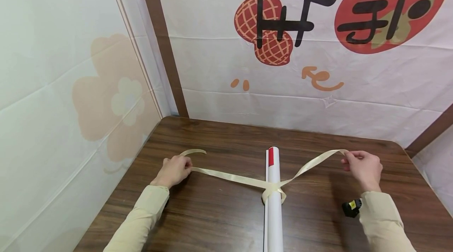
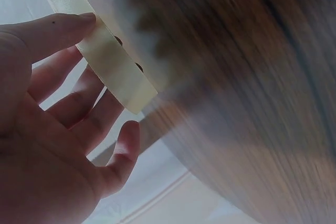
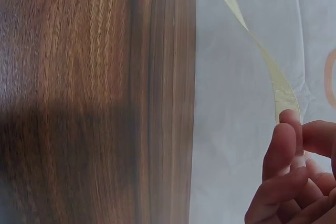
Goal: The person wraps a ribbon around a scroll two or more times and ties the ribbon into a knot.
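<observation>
A cream ribbon wraps round a white paper roll with a red patch near its far end. The ribbon crosses on top of the roll, and its two ends spread left and right. My left hand pinches the left end between thumb and fingers, with a short tail sticking out beyond. In the left wrist view the thumb presses on the flat ribbon. On the other side, my right hand pinches the tip of the right end, raised above the table. A slight twist shows in that ribbon in the right wrist view.
The roll lies on a dark brown wooden table. A small black object with a yellow label sits beside the right sleeve. Printed white cloth hangs behind the table and along its left side.
</observation>
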Tool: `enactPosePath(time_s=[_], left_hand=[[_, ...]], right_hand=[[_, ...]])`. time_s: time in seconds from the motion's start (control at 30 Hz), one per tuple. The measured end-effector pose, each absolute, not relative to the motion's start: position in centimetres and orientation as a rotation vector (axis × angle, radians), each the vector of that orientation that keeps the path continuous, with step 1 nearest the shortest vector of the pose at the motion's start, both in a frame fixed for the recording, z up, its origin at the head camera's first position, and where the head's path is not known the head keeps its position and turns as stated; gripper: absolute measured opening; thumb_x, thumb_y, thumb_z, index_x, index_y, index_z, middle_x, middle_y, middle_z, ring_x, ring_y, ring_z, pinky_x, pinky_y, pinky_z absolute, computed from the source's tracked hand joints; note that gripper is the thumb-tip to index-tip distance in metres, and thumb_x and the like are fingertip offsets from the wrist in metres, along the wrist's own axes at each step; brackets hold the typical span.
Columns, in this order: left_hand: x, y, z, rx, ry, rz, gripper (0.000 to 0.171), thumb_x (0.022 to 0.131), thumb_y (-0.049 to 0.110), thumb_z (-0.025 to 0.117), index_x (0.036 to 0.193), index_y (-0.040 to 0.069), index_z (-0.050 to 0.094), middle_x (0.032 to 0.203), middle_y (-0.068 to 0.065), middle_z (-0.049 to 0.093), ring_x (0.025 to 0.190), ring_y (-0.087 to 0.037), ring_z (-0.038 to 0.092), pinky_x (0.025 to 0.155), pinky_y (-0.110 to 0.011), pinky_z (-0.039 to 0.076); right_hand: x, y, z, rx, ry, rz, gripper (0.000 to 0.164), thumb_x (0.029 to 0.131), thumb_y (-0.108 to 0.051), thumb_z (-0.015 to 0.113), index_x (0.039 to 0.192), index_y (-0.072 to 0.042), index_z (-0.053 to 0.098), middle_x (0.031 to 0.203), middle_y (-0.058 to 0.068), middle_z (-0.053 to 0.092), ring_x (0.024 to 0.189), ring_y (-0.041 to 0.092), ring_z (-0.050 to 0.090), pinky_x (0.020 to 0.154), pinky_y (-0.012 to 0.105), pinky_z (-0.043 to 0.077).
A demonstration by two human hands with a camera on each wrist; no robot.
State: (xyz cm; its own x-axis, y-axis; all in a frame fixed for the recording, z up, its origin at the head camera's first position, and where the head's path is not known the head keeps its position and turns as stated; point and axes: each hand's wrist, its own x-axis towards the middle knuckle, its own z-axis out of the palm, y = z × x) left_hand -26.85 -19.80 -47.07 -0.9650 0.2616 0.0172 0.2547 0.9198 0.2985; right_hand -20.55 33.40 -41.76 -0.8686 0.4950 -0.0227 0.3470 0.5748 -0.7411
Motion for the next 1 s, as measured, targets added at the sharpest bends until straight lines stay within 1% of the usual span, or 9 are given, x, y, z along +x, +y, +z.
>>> enactPosePath(time_s=[0.13,0.3,0.47,0.53,0.6,0.67,0.73,0.83,1.0], left_hand=[[-26.8,-20.3,-47.0,0.396,3.051,0.466,0.012,0.087,0.016,0.068,0.075,0.017,0.064,0.08,0.003,0.065,0.077,-0.016,0.058,0.079,-0.052,0.038],[-26.7,-20.5,-47.0,0.397,3.045,0.464,0.009,0.086,0.014,0.068,0.078,0.016,0.065,0.083,0.002,0.066,0.079,-0.018,0.059,0.078,-0.051,0.037],[-26.7,-20.5,-46.9,0.408,3.049,0.485,0.002,0.084,0.011,0.068,0.082,0.013,0.067,0.082,0.0,0.066,0.079,-0.02,0.06,0.078,-0.052,0.037],[-26.7,-20.4,-46.9,0.415,3.051,0.495,0.003,0.082,0.01,0.067,0.084,0.012,0.067,0.082,0.0,0.065,0.08,-0.02,0.059,0.078,-0.052,0.037],[-26.8,-20.3,-46.8,0.42,3.05,0.504,0.005,0.081,0.009,0.067,0.084,0.013,0.067,0.081,0.0,0.065,0.08,-0.02,0.059,0.078,-0.051,0.037],[-26.8,-20.1,-46.7,0.43,3.049,0.511,0.005,0.081,0.009,0.066,0.084,0.013,0.067,0.082,0.0,0.064,0.08,-0.019,0.059,0.078,-0.051,0.037],[-26.8,-19.9,-46.7,0.443,3.047,0.515,0.005,0.081,0.009,0.066,0.084,0.013,0.066,0.082,0.0,0.064,0.08,-0.019,0.059,0.078,-0.052,0.037],[-27.0,-19.4,-46.6,0.463,3.044,0.522,0.005,0.08,0.01,0.066,0.085,0.013,0.066,0.083,0.0,0.063,0.081,-0.018,0.058,0.079,-0.052,0.037],[-26.9,-18.1,-46.5,0.498,3.022,0.576,0.006,0.081,0.012,0.067,0.087,0.013,0.068,0.088,-0.001,0.066,0.087,-0.02,0.059,0.082,-0.051,0.04]], right_hand=[[-20.4,33.8,-42.0,-0.705,-2.62,1.145,0.051,0.098,-0.042,0.048,0.118,0.002,0.064,0.057,-0.026,0.063,0.051,-0.006,0.061,0.079,0.025,0.038],[-20.2,34.2,-42.5,-0.642,-2.637,1.174,0.046,0.098,-0.034,0.05,0.116,0.005,0.063,0.062,-0.019,0.067,0.054,-0.005,0.062,0.062,0.013,0.043],[-20.0,34.4,-43.4,-0.573,-2.677,1.191,0.037,0.096,-0.022,0.053,0.116,0.007,0.061,0.072,-0.001,0.072,0.056,0.004,0.063,0.053,0.024,0.051],[-19.9,34.5,-43.7,-0.562,-2.714,1.166,0.035,0.096,-0.021,0.054,0.117,0.007,0.061,0.075,0.003,0.073,0.058,0.007,0.064,0.061,0.029,0.051],[-19.9,34.6,-43.9,-0.558,-2.754,1.149,0.036,0.097,-0.022,0.053,0.119,0.005,0.06,0.079,0.007,0.074,0.06,0.008,0.065,0.08,0.041,0.045],[-19.8,34.7,-44.1,-0.545,-2.785,1.134,0.036,0.097,-0.021,0.052,0.12,0.005,0.059,0.085,0.011,0.074,0.062,0.009,0.066,0.08,0.045,0.044],[-19.7,34.8,-44.4,-0.531,-2.792,1.141,0.036,0.096,-0.02,0.052,0.12,0.006,0.059,0.091,0.015,0.074,0.063,0.009,0.067,0.08,0.041,0.046],[-19.6,34.9,-44.9,-0.506,-2.783,1.154,0.034,0.094,-0.016,0.053,0.117,0.008,0.06,0.094,0.02,0.072,0.063,0.008,0.066,0.056,0.03,0.054],[-19.3,35.2,-45.5,-0.495,-2.815,1.056,0.032,0.092,-0.018,0.057,0.113,0.006,0.063,0.088,0.016,0.072,0.067,0.016,0.065,0.058,0.028,0.049]])
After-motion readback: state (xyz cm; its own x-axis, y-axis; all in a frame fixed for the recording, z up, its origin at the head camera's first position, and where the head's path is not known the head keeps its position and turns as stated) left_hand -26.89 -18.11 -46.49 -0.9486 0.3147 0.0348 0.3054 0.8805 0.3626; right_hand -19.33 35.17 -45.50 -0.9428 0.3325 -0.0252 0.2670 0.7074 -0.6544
